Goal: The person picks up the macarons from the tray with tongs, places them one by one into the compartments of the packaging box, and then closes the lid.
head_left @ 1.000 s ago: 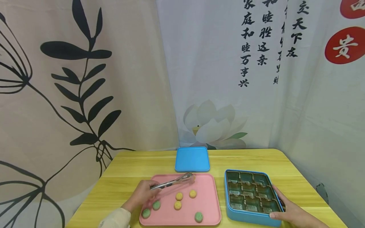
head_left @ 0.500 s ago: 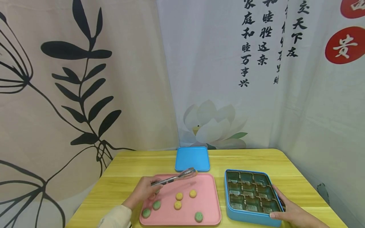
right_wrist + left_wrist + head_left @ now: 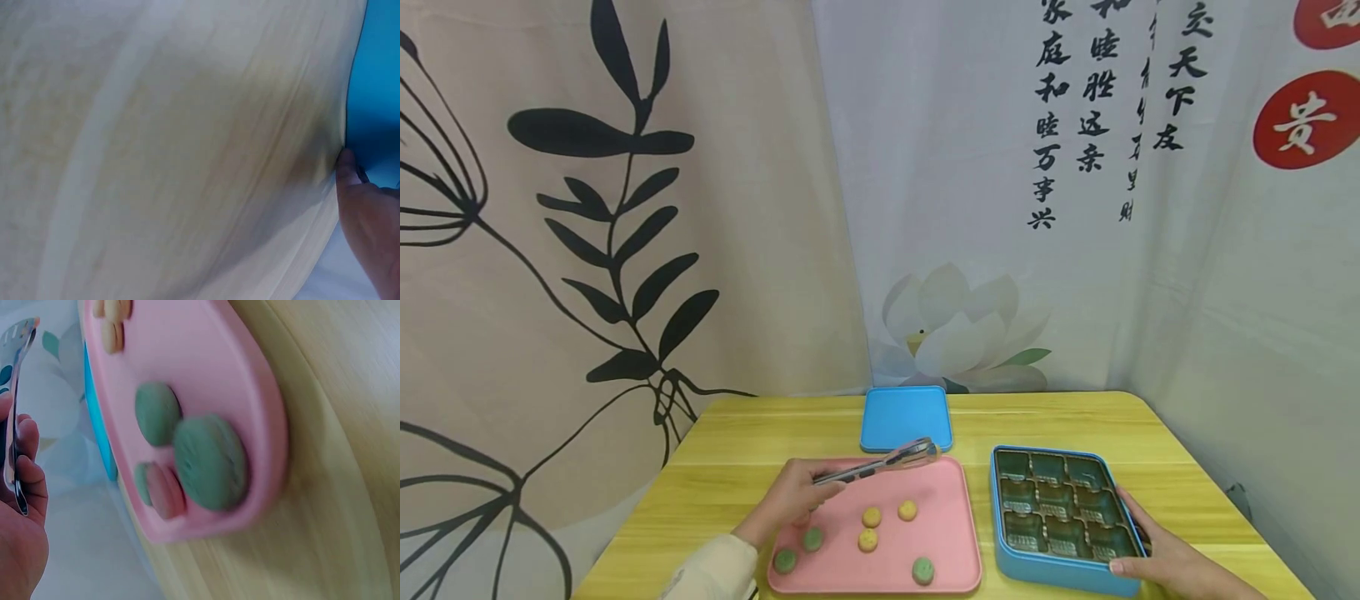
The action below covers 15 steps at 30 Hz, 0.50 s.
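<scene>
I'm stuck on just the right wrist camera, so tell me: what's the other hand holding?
Observer: The left hand grips metal tongs.
Operator: I see only the side of this blue box; what's it like on top?
Observer: It's open, showing a divided insert with nine compartments.
Operator: And what's on the table to the left of it?
Observer: A pink tray with macarons on it.

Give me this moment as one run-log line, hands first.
left hand: holds metal tongs above pink tray | right hand: grips blue box at its right side | yellow, green, pink macarons: on tray | tongs' load: unclear
</scene>
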Each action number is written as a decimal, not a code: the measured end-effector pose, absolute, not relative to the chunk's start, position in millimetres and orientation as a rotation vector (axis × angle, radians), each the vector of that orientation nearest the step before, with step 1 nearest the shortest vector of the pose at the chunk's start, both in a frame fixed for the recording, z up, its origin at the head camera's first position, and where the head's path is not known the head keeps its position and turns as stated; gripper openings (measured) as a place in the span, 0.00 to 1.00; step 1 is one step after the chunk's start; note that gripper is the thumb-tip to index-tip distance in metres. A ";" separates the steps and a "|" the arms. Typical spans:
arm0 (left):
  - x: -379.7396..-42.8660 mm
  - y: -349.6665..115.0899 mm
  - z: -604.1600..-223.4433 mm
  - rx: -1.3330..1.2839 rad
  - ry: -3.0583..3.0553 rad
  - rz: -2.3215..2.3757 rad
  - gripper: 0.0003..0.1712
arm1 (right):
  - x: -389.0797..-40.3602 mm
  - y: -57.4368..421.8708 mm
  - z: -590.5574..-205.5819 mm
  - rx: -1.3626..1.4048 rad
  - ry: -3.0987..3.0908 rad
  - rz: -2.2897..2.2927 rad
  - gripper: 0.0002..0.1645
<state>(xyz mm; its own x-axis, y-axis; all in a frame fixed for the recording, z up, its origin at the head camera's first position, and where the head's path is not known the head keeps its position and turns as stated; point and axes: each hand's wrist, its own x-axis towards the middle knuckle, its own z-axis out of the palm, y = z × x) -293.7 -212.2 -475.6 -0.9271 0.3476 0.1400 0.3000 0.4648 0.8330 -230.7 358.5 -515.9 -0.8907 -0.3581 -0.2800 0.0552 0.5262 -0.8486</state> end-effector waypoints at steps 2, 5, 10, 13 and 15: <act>-293.0 -205.3 -473.8 0.631 2.666 1.473 0.09 | -230.2 358.1 -515.3 -0.247 2.342 -1.330 0.61; -292.0 -194.4 -472.0 0.688 2.677 1.448 0.09 | -231.5 360.4 -516.7 -0.278 2.343 -1.306 0.61; -289.1 -176.7 -469.9 0.741 2.658 1.441 0.05 | -231.1 359.9 -516.4 -0.283 2.342 -1.312 0.61; -287.1 -165.9 -468.0 0.773 2.626 1.452 0.04 | -228.7 356.7 -514.7 -0.254 2.342 -1.346 0.62; -285.8 -158.7 -466.7 0.801 2.603 1.452 0.04 | -227.8 355.6 -514.2 -0.241 2.343 -1.348 0.62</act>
<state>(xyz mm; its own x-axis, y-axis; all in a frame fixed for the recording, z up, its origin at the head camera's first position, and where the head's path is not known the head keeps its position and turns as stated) -285.8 -158.7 -466.7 -0.8639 0.4637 0.1969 0.4111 0.4231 0.8074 -227.8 355.6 -514.2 -0.8947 -0.3529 -0.2740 0.0595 0.5137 -0.8559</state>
